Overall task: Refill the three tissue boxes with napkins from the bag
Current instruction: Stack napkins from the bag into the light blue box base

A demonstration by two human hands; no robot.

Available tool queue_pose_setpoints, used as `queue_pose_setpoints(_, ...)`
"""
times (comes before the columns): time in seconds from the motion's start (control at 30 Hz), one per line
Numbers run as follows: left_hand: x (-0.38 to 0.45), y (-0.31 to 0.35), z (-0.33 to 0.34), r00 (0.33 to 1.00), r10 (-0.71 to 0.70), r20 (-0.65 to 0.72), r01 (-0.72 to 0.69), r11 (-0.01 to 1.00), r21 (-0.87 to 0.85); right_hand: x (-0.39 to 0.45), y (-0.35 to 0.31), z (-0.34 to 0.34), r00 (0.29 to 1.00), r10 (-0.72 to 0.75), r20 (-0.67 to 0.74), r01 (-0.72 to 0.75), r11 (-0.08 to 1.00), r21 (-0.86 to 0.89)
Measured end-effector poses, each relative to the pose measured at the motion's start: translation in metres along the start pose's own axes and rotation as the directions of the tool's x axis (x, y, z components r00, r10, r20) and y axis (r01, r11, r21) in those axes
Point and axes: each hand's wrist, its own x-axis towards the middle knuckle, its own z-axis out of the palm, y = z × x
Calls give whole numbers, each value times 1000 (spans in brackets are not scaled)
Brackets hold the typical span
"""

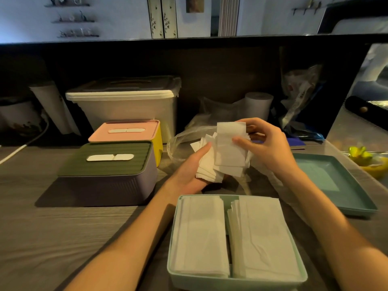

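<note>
An open mint-green tissue box stands in front of me, holding two stacks of white napkins side by side. Its teal lid lies upside down to the right. Above the box, my left hand cradles a loose fan of napkins from below. My right hand pinches one napkin upright over that fan. A clear plastic bag lies just behind my hands. To the left stand a closed purple box with a green lid and a yellow box with a pink lid.
A large translucent lidded tub sits behind the closed boxes. A white paper roll and crumpled plastic packaging stand at the back right. Yellow-green objects lie at the far right. A white cable crosses the left of the wooden table.
</note>
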Motion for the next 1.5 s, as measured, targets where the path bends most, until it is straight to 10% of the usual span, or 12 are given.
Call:
queue_pose_setpoints(0.17,-5,1,-2,998,-56,31,60,989,-132,-2,-15,-10,948,124,293,-265,818,511)
queue_pose_setpoints(0.4,-4,-3,8,999,-34,31,35,999,-39,-6,-3,21,989,80,121,-83,996,21)
queue_pose_setpoints(0.63,-8,-2,8,998,-59,27,58,998,35,-3,-8,6,999,-20,-24,25,978,209)
queue_pose_setpoints(0.77,-7,1,5,997,-77,-24,75,995,-65,-2,-17,-7,984,88,155,-147,891,428)
queue_pose_setpoints(1.13,-17,7,12,996,-86,18,88,989,-118,-9,-22,9,918,153,366,-288,890,353)
queue_pose_setpoints(1.5,-19,3,9,995,-53,86,18,930,368,-5,-7,12,989,-150,14,150,986,-69)
